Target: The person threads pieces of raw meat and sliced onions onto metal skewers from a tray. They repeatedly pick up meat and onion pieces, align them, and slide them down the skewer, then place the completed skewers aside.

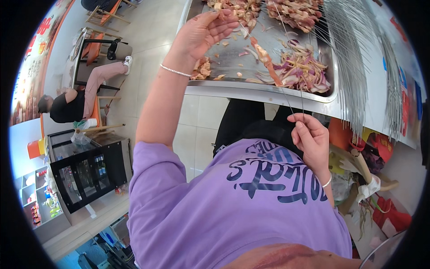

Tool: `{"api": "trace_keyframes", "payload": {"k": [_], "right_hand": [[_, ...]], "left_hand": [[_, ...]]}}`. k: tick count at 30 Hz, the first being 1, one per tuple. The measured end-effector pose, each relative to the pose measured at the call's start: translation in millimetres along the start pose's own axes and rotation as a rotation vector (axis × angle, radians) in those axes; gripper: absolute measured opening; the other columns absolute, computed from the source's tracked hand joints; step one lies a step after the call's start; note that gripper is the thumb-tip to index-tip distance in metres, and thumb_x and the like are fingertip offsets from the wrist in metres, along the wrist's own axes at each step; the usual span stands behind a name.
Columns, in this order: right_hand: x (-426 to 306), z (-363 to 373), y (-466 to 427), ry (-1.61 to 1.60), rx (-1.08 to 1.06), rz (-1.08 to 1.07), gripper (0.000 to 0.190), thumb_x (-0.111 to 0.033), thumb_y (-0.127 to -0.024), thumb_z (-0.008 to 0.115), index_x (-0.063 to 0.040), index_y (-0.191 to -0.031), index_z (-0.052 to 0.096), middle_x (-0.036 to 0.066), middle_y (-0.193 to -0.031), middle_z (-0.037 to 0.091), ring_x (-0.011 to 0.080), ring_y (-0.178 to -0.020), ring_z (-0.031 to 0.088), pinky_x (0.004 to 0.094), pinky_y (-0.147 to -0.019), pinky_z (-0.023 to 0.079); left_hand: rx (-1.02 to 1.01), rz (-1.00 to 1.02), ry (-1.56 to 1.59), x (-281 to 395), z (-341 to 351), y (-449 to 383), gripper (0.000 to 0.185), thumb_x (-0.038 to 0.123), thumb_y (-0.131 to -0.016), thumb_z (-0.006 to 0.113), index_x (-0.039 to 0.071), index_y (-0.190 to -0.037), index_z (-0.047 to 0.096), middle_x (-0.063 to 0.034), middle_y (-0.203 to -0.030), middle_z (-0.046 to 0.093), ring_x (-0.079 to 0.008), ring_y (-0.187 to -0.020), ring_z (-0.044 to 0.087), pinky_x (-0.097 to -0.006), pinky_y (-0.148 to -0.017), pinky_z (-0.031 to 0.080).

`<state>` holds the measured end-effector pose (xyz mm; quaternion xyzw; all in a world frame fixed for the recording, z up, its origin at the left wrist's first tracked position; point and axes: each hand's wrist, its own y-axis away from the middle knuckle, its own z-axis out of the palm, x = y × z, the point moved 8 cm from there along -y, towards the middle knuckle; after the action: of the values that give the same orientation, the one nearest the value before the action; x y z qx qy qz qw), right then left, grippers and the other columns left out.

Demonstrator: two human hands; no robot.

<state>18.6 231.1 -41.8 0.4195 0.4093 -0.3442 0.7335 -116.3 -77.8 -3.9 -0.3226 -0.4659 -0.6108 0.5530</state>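
My left hand is over the steel tray, palm partly turned up, with a small piece of raw meat pinched at its fingertips. My right hand, in front of my shirt, holds the lower ends of two thin metal skewers. One skewer carries threaded meat pieces, and its upper end points at my left fingertips. The other skewer looks bare and slants up across the tray. Sliced red onion is heaped in the tray's near right corner. Loose raw meat and stacked meat skewers lie farther back.
Many bare metal skewers lie right of the tray, with another bundle beyond. Bags and a red cloth-like item are below at right. A seated person, a chair and a glass-fronted black cabinet are at left.
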Motion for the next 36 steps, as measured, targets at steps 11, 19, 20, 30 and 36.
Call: {"api": "trace_keyframes", "payload": {"k": [11, 19, 20, 30, 36], "right_hand": [[3, 4, 0, 0.016, -0.017, 0.004, 0.020, -0.006, -0.099, 0.053, 0.004, -0.112, 0.064, 0.000, -0.080, 0.061, 0.0020, -0.062, 0.048, 0.0159, -0.050, 0.030], [6, 1, 1, 0.016, 0.006, -0.022, 0.020, -0.005, -0.099, 0.053, 0.004, -0.113, 0.064, 0.000, -0.084, 0.062, 0.0026, -0.062, 0.049, 0.0159, -0.050, 0.032], [6, 0, 0, 0.012, 0.005, -0.024, 0.020, -0.006, -0.099, 0.053, 0.004, -0.113, 0.064, 0.000, -0.085, 0.062, 0.0025, -0.063, 0.049, 0.0159, -0.050, 0.032], [8, 3, -5, 0.004, -0.007, -0.051, 0.021, -0.008, -0.099, 0.054, 0.004, -0.113, 0.064, -0.001, -0.072, 0.057, 0.0020, -0.059, 0.046, 0.0161, -0.049, 0.028], [6, 0, -2, 0.042, 0.005, -0.047, 0.021, -0.008, -0.099, 0.054, 0.004, -0.112, 0.065, -0.001, -0.071, 0.057, 0.0020, -0.059, 0.046, 0.0159, -0.049, 0.028]], "left_hand": [[0.031, 0.041, 0.272, -17, 39, 33, 0.034, 0.016, -0.101, 0.052, -0.005, -0.128, 0.051, -0.0198, -0.123, 0.062, -0.0301, -0.116, 0.062, -0.0391, -0.092, 0.056], [0.048, 0.102, 0.329, -19, 50, 43, 0.026, 0.015, -0.101, 0.052, -0.003, -0.121, 0.055, -0.0205, -0.118, 0.064, -0.0317, -0.113, 0.063, -0.0411, -0.096, 0.055], [0.056, 0.103, 0.361, -21, 51, 44, 0.026, 0.015, -0.101, 0.053, -0.003, -0.120, 0.055, -0.0204, -0.118, 0.063, -0.0316, -0.113, 0.063, -0.0411, -0.098, 0.054], [0.046, 0.100, 0.487, -34, 67, 48, 0.020, 0.015, -0.101, 0.052, -0.001, -0.109, 0.061, -0.0187, -0.111, 0.066, -0.0306, -0.109, 0.065, -0.0410, -0.097, 0.053], [-0.038, 0.232, 0.323, -12, 57, 45, 0.020, 0.016, -0.100, 0.055, 0.000, -0.111, 0.062, -0.0136, -0.104, 0.068, -0.0289, -0.105, 0.067, -0.0394, -0.092, 0.056]]}}
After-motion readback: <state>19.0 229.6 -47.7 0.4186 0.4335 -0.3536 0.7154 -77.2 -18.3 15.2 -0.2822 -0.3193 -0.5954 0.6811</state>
